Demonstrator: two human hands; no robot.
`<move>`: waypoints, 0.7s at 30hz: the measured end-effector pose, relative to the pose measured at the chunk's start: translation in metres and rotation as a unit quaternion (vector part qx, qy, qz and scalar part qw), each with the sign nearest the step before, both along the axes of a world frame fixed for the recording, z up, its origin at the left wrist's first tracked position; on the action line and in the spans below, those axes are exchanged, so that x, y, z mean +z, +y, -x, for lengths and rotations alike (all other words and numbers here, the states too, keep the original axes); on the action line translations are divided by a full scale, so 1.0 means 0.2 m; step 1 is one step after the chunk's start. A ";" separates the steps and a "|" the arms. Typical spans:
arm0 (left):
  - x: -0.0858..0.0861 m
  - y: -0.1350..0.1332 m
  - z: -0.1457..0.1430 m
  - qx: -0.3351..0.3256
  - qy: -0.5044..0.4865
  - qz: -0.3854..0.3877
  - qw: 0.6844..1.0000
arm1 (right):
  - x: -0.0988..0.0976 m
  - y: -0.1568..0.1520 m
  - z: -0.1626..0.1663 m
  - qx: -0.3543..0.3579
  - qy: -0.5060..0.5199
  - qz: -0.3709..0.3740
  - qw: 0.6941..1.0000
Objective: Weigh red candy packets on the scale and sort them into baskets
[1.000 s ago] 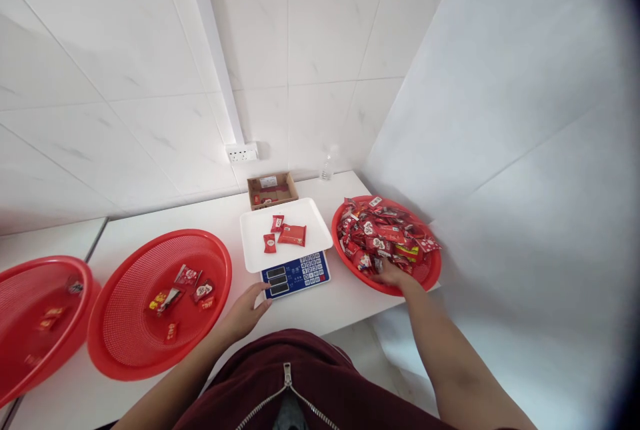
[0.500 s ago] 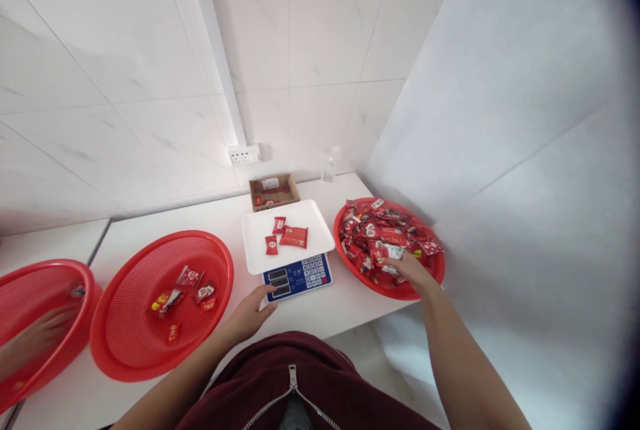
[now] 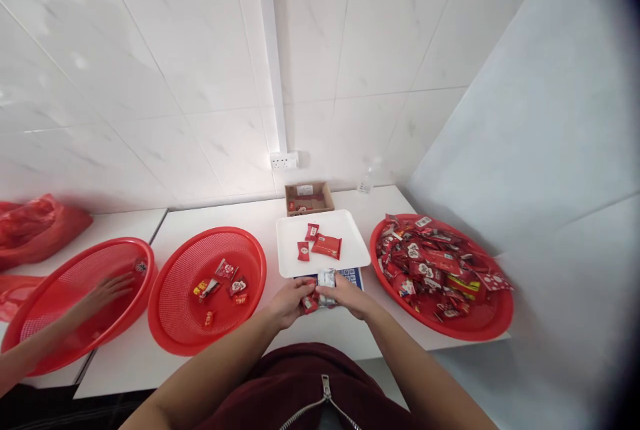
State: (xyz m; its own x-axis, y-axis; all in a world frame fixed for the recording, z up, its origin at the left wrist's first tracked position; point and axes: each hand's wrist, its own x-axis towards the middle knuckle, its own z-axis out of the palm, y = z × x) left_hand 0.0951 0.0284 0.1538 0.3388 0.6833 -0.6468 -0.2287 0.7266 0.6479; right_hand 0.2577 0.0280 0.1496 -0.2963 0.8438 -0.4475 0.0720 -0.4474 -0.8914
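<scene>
My left hand (image 3: 288,301) and my right hand (image 3: 348,295) meet in front of the weighing scale (image 3: 350,276), over the table's near edge. Between them they hold a few wrapped sweets (image 3: 321,290), one silver-white and some red. Both hands have their fingers closed round these packets. The scale's white tray (image 3: 290,260) carries three red packets (image 3: 325,245). To the right lies a red basket (image 3: 487,325) heaped with several red wrapped sweets (image 3: 430,263). A second red basket (image 3: 180,330) on the left holds a few sweets (image 3: 225,280).
Another person's hand (image 3: 103,291) reaches into a third red basket (image 3: 60,283) at far left. A red plastic bag (image 3: 35,227) lies behind it. A small cardboard box (image 3: 309,198) and a clear bottle (image 3: 367,180) stand by the tiled wall. A white panel closes the right side.
My right hand left the heaped basket with sweets and came to the middle. My left hand moved off the scale to meet it. The camera view swung left, showing another person's hand.
</scene>
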 end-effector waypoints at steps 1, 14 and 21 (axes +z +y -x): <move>-0.02 0.00 0.02 0.028 -0.004 0.016 0.999 | -0.01 0.02 0.00 -0.029 -0.005 0.014 0.999; -0.01 -0.05 0.09 -0.051 0.020 -0.008 0.998 | -0.05 0.04 0.02 0.059 -0.142 -0.122 0.980; 0.00 -0.07 0.03 -0.085 0.039 -0.020 0.995 | -0.08 -0.03 0.05 0.069 -0.107 -0.076 0.989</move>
